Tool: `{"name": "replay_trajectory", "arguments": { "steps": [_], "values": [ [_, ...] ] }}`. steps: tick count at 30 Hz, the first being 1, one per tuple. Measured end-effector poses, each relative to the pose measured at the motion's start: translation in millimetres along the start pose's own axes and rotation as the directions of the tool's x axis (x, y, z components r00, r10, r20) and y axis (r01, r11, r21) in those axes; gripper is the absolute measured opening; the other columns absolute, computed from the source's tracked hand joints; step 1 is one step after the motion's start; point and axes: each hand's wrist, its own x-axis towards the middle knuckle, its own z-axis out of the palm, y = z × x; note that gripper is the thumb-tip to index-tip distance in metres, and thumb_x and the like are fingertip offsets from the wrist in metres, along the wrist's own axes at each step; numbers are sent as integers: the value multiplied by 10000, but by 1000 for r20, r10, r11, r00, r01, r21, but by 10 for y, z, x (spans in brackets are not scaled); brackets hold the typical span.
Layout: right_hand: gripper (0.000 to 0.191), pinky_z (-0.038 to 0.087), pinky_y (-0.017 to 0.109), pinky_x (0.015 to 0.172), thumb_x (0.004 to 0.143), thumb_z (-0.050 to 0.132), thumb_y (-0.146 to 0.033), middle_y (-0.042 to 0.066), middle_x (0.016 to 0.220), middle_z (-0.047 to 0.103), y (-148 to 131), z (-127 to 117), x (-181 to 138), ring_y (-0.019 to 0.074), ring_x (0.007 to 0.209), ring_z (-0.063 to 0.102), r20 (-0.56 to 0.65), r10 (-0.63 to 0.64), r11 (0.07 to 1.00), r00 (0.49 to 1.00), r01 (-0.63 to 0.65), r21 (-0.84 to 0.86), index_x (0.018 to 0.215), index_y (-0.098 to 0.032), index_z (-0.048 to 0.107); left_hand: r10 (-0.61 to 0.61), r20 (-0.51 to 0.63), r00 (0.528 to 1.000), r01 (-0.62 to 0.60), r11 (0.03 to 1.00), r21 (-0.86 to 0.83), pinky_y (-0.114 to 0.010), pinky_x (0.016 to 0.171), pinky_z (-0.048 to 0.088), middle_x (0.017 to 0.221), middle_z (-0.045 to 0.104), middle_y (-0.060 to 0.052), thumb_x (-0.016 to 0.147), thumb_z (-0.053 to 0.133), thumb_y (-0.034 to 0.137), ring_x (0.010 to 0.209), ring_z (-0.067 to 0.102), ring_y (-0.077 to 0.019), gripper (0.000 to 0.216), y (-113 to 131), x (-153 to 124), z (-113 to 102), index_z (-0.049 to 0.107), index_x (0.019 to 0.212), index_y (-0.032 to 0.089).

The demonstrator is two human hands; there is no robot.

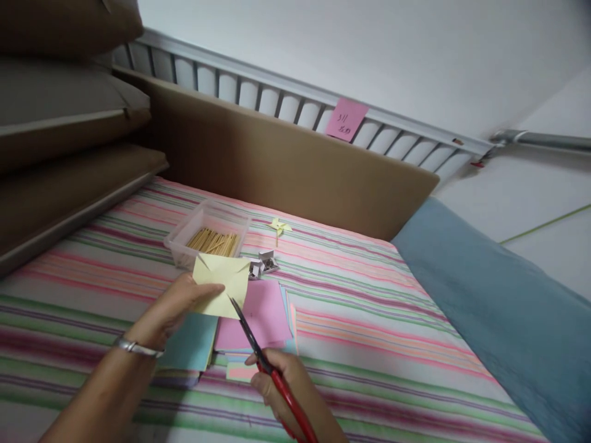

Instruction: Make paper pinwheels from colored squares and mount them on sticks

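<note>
My left hand pinches a yellow square of paper at its left side, thumb on top. Slits or creases run inward from the upper corners of the paper. In my right hand is a pair of scissors with red handles and dark blades. The blade tips lie over the lower right part of the yellow paper, pointing to its middle. Below it are stacks of coloured paper: a pink sheet on one and a light blue sheet on another.
A clear plastic box of thin wooden sticks stands behind the paper. Beside it sit small open boxes and a yellow paper pinwheel. A brown board closes off the back; wrapped packages are stacked left.
</note>
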Motion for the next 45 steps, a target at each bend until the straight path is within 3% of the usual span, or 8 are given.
{"name": "replay_trajectory", "arguments": {
  "steps": [10, 22, 29, 39, 45],
  "values": [
    [275, 326, 217, 497, 686, 631, -308, -60, 534, 343, 7, 8, 7, 90, 490, 349, 0, 22, 999, 1000, -22, -38, 918, -172, 688, -47, 65, 997, 44, 998, 41, -351, 748, 496, 1016, 708, -147, 554, 778, 270, 857, 659, -285, 500, -24, 17, -19, 677, 1010, 92],
    [268, 324, 215, 491, 684, 634, -301, -57, 537, 365, -82, -4, -30, 89, 494, 354, 1, 18, 1000, 1000, -18, -11, 910, -168, 691, -38, 102, 994, 36, 999, 20, -367, 776, 489, 966, 717, -132, 565, 773, 266, 880, 650, -288, 489, -38, 10, -15, 677, 1015, 102],
    [263, 301, 215, 485, 653, 664, -294, -62, 519, 363, -57, 2, -4, 91, 496, 329, -20, 20, 999, 1000, -21, -42, 881, -167, 696, -70, 55, 996, 68, 997, 29, -353, 746, 491, 925, 727, -122, 507, 797, 278, 856, 656, -292, 540, 24, -26, 41, 681, 1004, 103],
    [276, 290, 214, 478, 641, 680, -320, -63, 505, 358, -49, 20, 6, 94, 492, 328, -28, 63, 998, 998, -64, -19, 871, -168, 697, -58, 64, 996, 57, 998, 16, -326, 755, 486, 904, 734, -83, 529, 789, 243, 864, 657, -272, 427, 16, -22, 37, 697, 933, 140],
    [303, 298, 209, 494, 669, 666, -307, -59, 525, 391, -121, -21, -26, 92, 506, 333, 16, 44, 997, 999, -43, -65, 934, -162, 684, -68, 31, 997, 67, 998, 22, -327, 731, 494, 872, 736, -99, 497, 803, 252, 833, 663, -280, 428, 13, -25, 49, 705, 894, 126]
  ]
}}
